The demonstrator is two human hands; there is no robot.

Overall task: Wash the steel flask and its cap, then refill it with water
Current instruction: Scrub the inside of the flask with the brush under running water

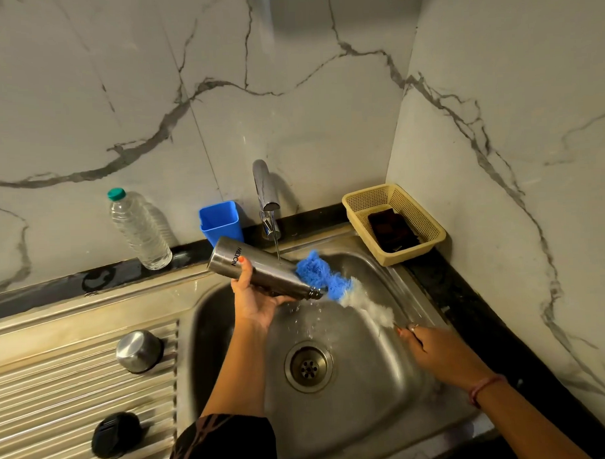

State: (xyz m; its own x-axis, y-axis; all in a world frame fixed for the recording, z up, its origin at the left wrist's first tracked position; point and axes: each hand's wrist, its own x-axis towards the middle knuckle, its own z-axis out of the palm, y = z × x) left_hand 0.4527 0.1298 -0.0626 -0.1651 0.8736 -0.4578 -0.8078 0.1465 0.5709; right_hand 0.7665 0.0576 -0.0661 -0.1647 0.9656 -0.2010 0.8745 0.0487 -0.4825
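Steel flask, wet and tilted mouth-down over the sink, is held round by the left hand fingers while the brush is gripped by the right hand — a slip could be caused.

Our left hand curls palm-up under its load; our right hand, arm extended, pinches a thin handle.

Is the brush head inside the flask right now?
No, the bottle brush is outside, at the mouth of the steel flask gripped by the left hand.
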